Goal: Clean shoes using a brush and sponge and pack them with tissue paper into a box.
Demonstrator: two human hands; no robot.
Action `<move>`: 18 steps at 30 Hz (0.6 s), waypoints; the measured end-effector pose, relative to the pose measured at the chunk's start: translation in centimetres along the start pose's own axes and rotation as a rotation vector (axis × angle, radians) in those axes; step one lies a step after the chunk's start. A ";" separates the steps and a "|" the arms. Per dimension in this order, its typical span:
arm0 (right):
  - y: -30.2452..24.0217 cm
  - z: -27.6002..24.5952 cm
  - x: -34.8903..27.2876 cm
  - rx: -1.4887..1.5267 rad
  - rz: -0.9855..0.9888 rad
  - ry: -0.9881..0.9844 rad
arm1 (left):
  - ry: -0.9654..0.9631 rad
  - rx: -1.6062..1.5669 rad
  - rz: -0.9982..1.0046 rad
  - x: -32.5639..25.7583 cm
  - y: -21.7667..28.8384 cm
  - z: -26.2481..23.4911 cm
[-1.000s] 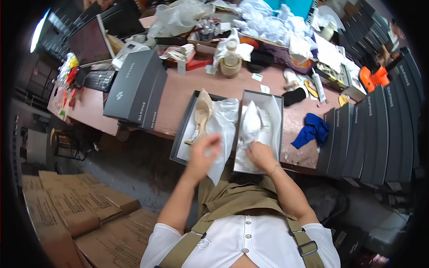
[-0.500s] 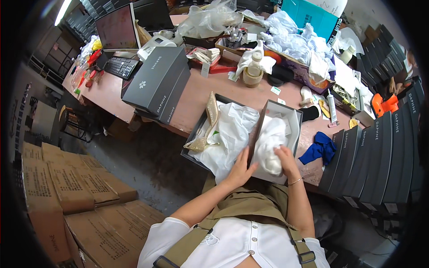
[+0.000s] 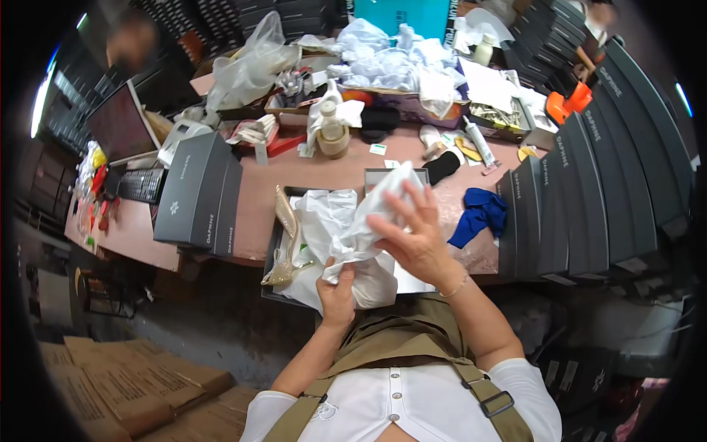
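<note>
A bundle of white tissue paper is raised over the shoe boxes; what it wraps is hidden. My left hand pinches its lower end between thumb and fingers. Against its upper right side rests my right hand, fingers spread. Below and to the left, a glittery gold high-heeled shoe lies on its side in a dark grey shoe box lined with white tissue. Behind the bundle shows the far wall of a second box part, mostly covered by my hands and the paper.
Closed grey shoe boxes stand at the left and in a row at the right. A blue cloth lies right of my hand. Behind are a bottle, a glue tube and crumpled paper. Brown cartons stack at lower left.
The white bundle has come up out of the right-hand box and tilted upright. My left hand has closed on its lower end; my right hand has spread its fingers. The view has turned right.
</note>
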State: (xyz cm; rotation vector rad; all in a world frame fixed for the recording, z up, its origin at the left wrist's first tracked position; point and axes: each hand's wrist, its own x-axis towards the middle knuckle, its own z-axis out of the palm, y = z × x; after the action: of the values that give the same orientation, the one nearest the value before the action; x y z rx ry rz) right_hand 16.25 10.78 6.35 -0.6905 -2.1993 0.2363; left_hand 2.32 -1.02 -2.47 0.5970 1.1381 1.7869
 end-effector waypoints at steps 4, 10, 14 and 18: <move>0.2 2.9 -1.0 0.392 0.202 -0.109 | -0.034 0.105 0.045 0.6 -0.9 -0.2; 1.5 1.0 -1.4 0.542 0.452 -0.010 | 0.048 -0.035 0.001 1.3 0.7 0.7; 1.0 4.2 -3.6 1.178 0.715 0.060 | -0.398 0.422 0.286 1.7 1.4 1.0; 2.0 -0.3 -2.6 0.313 0.265 -0.218 | -0.228 0.141 0.283 3.0 4.6 1.8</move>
State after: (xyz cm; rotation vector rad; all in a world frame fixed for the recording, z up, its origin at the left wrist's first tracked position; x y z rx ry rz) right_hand 18.65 11.04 4.06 -0.8065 -2.1994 0.8071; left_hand 0.26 1.62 2.23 1.0626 1.0670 1.8247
